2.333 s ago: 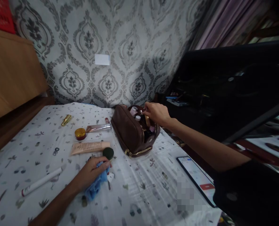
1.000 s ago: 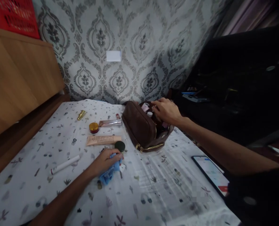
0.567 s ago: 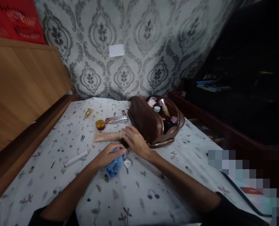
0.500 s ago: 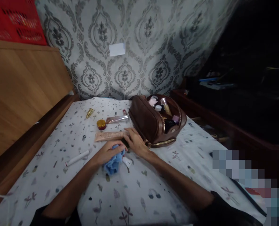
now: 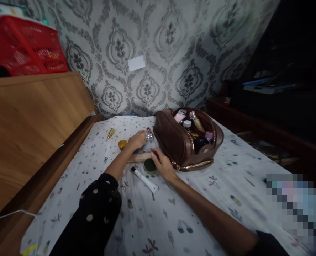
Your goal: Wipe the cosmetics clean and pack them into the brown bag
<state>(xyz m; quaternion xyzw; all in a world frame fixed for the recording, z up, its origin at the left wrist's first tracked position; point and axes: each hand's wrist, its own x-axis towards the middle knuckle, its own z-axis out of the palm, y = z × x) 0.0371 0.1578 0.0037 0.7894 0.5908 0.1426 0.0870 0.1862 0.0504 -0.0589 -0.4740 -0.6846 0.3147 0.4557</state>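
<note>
My left hand (image 5: pixel 138 139) is closed on a blue cloth (image 5: pixel 142 146), mostly hidden under it, beside the silver-capped end of a tube (image 5: pixel 149 136). My right hand (image 5: pixel 163 164) lies with fingers stretched out, its fingertips at the end of a peach tube (image 5: pixel 142 157). Close to its thumb side sits a round dark green jar (image 5: pixel 149 166). Just in front, a white tube with a black cap (image 5: pixel 144 179) lies slanted. Left of my left hand stands a gold-lidded jar (image 5: pixel 122 144), with a gold lipstick-like tube (image 5: pixel 111 133) farther back.
A brown leather cosmetic bag (image 5: pixel 171 140) stands unzipped on the right, with several bottles and tubes inside. The patterned white cloth (image 5: pixel 158 213) covers the surface. A wooden panel (image 5: pixel 40 106) with a red basket (image 5: pixel 27 46) rises at left; patterned wallpaper (image 5: pixel 171 53) is behind.
My left hand has moved forward and right with the blue cloth, uncovering the white tube. My right hand has drawn back slightly, and the dark green jar now shows. The camera view has shifted.
</note>
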